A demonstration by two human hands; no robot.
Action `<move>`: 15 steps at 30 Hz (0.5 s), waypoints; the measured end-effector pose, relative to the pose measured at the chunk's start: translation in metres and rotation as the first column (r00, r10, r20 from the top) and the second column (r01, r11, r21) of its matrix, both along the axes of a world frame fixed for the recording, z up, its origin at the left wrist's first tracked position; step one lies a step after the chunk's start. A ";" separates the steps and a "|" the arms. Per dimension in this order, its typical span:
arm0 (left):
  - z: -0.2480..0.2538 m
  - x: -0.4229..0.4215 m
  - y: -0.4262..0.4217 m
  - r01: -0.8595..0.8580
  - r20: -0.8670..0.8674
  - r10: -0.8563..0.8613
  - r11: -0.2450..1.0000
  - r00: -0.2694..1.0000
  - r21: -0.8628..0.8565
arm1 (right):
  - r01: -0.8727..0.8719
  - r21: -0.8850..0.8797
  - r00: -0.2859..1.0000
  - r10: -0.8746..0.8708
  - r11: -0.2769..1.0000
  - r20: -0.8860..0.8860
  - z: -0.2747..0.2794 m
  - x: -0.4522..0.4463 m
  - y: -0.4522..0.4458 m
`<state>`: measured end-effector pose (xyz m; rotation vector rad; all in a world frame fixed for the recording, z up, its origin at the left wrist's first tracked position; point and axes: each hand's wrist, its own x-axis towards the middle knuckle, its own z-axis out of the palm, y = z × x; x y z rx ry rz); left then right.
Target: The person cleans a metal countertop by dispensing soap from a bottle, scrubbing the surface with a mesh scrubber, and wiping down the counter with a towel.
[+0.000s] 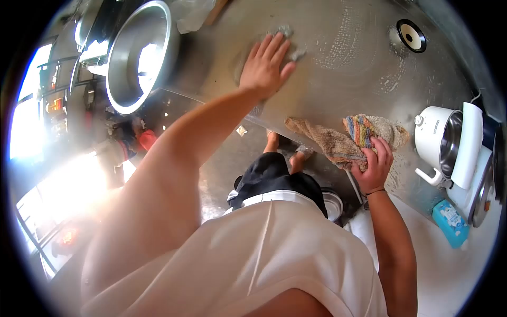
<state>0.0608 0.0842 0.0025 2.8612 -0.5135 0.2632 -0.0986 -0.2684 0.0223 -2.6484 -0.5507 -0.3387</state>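
Flat on the wet metal countertop, my left hand has its fingers stretched out. Small patches of suds lie at its fingertips, and whether something thin is under the palm is hidden. My right hand is at the counter's front edge, its fingers curled over a crumpled brown towel with a striped multicoloured part. One end of the towel trails left along the edge. More bubbles streak the metal beyond my hands.
A large metal basin stands at the left beside a clear plastic bag. At the back right is a small black-rimmed round object. A white electric pot and a blue packet are at the right.
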 end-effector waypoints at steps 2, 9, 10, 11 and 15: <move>0.011 -0.021 0.012 0.033 -0.048 -0.031 0.998 0.998 0.051 | -0.008 0.019 1.000 0.008 1.000 -0.003 -0.001 0.001 0.000; 0.003 0.057 0.006 0.154 -0.008 -0.154 0.985 0.988 0.072 | -0.005 0.045 1.000 0.005 0.999 -0.008 0.001 0.001 -0.001; -0.002 0.066 -0.001 0.100 0.033 -0.102 0.994 0.994 0.050 | 0.007 0.043 1.000 -0.006 0.999 -0.003 0.001 0.001 -0.002; -0.005 0.068 -0.007 0.037 0.069 -0.038 0.999 0.997 0.026 | 0.006 0.040 1.000 -0.005 0.999 -0.013 0.001 0.000 -0.002; 0.005 0.001 -0.043 0.059 -0.043 -0.060 0.998 0.997 -0.032 | -0.014 0.050 1.000 0.014 0.999 -0.009 0.001 0.002 -0.001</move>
